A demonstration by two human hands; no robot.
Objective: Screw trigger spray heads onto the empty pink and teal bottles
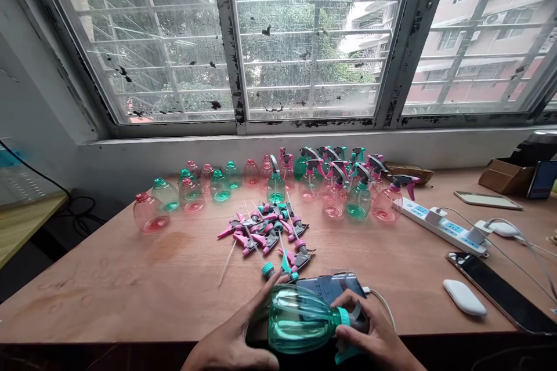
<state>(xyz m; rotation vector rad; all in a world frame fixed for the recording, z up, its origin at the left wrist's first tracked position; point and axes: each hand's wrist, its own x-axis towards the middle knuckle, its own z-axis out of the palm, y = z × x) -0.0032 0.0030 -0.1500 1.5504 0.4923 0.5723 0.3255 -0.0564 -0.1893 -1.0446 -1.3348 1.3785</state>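
Note:
A green spray bottle (300, 319) lies on its side in the air at the table's front edge. My right hand (369, 330) grips it at the neck, fingers and thumb around the teal collar and dark spray head. Around the bottle's base curves my left hand (237, 330), thumb below and fingers at the upper side. Just beyond is a loose pile of pink, teal and grey spray heads (270, 229) with thin tubes. A phone (331, 285) with a white cable lies partly behind the bottle.
Headless pink and green bottles (150, 214) stand at the back left, and fitted spray bottles (333, 200) at the back right. A power strip (444, 226), white case (464, 297), black phone (505, 290) and cardboard box (500, 175) lie to the right. Windows line the back.

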